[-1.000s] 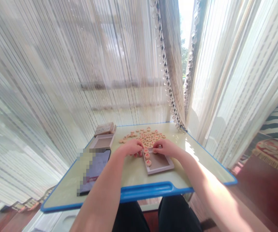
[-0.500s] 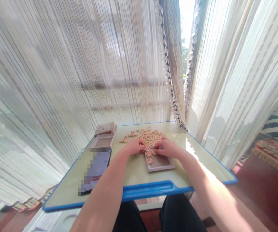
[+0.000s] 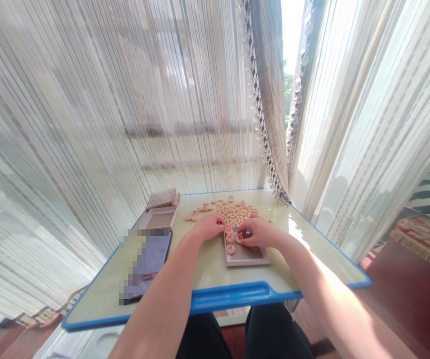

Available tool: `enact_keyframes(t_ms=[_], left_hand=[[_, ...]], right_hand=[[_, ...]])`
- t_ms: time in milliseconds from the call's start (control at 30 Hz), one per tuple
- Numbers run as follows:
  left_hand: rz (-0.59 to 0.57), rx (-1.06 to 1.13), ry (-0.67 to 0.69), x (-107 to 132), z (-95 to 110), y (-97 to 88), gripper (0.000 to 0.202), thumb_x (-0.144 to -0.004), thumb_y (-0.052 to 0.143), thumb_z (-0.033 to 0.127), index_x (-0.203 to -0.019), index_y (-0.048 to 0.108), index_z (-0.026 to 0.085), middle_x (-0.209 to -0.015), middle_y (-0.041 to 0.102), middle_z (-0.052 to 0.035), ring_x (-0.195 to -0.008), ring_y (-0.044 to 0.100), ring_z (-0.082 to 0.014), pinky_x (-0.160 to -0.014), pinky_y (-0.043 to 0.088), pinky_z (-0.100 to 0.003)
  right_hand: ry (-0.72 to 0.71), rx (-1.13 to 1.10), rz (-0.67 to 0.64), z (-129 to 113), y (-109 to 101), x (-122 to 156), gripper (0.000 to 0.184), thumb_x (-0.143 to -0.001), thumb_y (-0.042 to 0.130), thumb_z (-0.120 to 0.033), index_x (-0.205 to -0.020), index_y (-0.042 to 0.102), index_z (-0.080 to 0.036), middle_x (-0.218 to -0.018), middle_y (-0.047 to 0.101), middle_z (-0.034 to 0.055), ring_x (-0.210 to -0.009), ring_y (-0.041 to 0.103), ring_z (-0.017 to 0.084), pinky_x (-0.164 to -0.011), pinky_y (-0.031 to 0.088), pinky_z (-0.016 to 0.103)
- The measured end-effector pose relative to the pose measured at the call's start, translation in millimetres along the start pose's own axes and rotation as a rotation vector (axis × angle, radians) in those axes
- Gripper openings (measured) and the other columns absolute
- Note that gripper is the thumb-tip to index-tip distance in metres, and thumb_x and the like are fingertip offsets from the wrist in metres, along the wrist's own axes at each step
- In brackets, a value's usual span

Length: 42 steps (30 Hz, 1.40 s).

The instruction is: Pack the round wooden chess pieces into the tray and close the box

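Observation:
A shallow cardboard box (image 3: 247,262) lies in front of me with several round wooden Chinese chess pieces in it. Red characters mark them, and a column of pieces (image 3: 230,239) runs along the box's left wall. My right hand (image 3: 260,232) reaches over the box, its thumb and fingers closed on a chess piece (image 3: 239,239) beside that column. At the box's far left corner is my left hand (image 3: 209,226), fingers curled together; whatever they grip is hidden. Just beyond both hands a heap of chess pieces (image 3: 235,212) is spread on the table.
On the left of the blue-edged table (image 3: 207,271) lie a tablet (image 3: 151,262), partly pixelated, another shallow box (image 3: 160,219) and a closed box (image 3: 161,198) behind it. A few loose pieces (image 3: 191,218) lie left of the heap. String curtains (image 3: 200,99) hang behind the table.
My left fingers have shifted slightly right and up at the box corner. My right hand stays at the same piece in the box, with its fingers slightly moved.

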<state>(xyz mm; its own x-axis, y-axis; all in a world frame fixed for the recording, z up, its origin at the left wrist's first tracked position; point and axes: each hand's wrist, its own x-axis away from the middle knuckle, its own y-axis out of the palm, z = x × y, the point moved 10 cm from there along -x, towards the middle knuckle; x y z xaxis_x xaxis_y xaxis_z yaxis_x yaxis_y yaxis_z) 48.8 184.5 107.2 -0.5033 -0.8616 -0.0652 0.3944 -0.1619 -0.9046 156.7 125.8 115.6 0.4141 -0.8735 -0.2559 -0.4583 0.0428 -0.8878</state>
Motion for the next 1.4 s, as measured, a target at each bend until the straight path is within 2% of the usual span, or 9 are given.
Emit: enact_keyframes(t_ms=[133,267,467,567,800,1100,1400], left_hand=[[0.003,-0.004,0.0,-0.5,-1.3,-0.1,0.019,-0.071,0.052,0.026,-0.073,0.07,0.019,-0.075,0.07,-0.0006,-0.07,0.06,-0.0143,-0.067,0.042,-0.023],[-0.006,-0.017,0.007,0.5,0.1,0.2,0.019,-0.071,0.052,0.025,-0.072,0.07,0.019,-0.073,0.069,-0.0005,-0.069,0.059,-0.014,-0.065,0.041,-0.022],[-0.004,-0.044,-0.013,0.9,-0.3,0.2,0.019,-0.069,0.05,0.023,-0.072,0.069,0.018,-0.074,0.069,-0.001,-0.069,0.059,-0.0136,-0.063,0.041,-0.021],[0.004,-0.042,0.0,1.1,1.1,0.2,0.02,-0.069,0.05,0.023,-0.073,0.069,0.018,-0.076,0.069,-0.0012,-0.07,0.059,-0.0139,-0.063,0.041,-0.022],[-0.012,-0.046,-0.004,2.5,1.4,0.9,0.02,-0.069,0.05,0.023,-0.074,0.069,0.017,-0.075,0.069,-0.0023,-0.07,0.059,-0.0144,-0.063,0.042,-0.022],[-0.002,-0.06,0.012,1.6,4.0,0.2,0.019,-0.07,0.051,0.022,-0.072,0.069,0.016,-0.074,0.069,-0.0031,-0.07,0.06,-0.0156,-0.062,0.041,-0.023],[0.013,-0.05,0.037,-1.8,1.1,2.4,0.019,-0.069,0.051,0.023,-0.07,0.069,0.017,-0.071,0.068,-0.0027,-0.068,0.059,-0.0155,-0.059,0.039,-0.024]], right_hand=[[0.014,0.002,0.011,-2.4,-3.1,1.1,0.014,-0.067,0.066,-0.032,-0.075,0.07,-0.022,-0.07,0.065,0.0026,-0.081,0.053,0.02,-0.067,0.039,0.028],[0.031,-0.062,0.05,-10.3,-9.8,3.7,0.015,-0.065,0.066,-0.028,-0.079,0.069,-0.022,-0.072,0.063,0.0008,-0.072,0.053,0.015,-0.063,0.039,0.025],[-0.181,-0.107,0.075,-43.3,-1.4,6.2,0.011,-0.068,0.066,-0.03,-0.076,0.069,-0.023,-0.066,0.06,-0.0024,-0.067,0.052,0.012,-0.069,0.04,0.025],[-0.226,-0.098,0.077,-51.1,3.2,7.3,0.011,-0.071,0.064,-0.032,-0.075,0.068,-0.023,-0.067,0.061,-0.0022,-0.067,0.053,0.012,-0.073,0.041,0.026],[-0.198,-0.08,0.078,-48.6,3.9,6.9,0.012,-0.068,0.065,-0.029,-0.079,0.069,-0.024,-0.067,0.06,-0.0019,-0.07,0.053,0.013,-0.07,0.041,0.025],[-0.239,-0.072,0.079,-51.0,7.9,6.8,0.009,-0.07,0.065,-0.029,-0.076,0.069,-0.023,-0.064,0.058,-0.0032,-0.065,0.05,0.011,-0.065,0.04,0.023],[-0.159,-0.104,0.036,-43.4,9.4,6.3,0.017,-0.068,0.068,-0.033,-0.083,0.068,-0.024,-0.066,0.056,-0.0029,-0.065,0.05,0.012,-0.061,0.037,0.022]])
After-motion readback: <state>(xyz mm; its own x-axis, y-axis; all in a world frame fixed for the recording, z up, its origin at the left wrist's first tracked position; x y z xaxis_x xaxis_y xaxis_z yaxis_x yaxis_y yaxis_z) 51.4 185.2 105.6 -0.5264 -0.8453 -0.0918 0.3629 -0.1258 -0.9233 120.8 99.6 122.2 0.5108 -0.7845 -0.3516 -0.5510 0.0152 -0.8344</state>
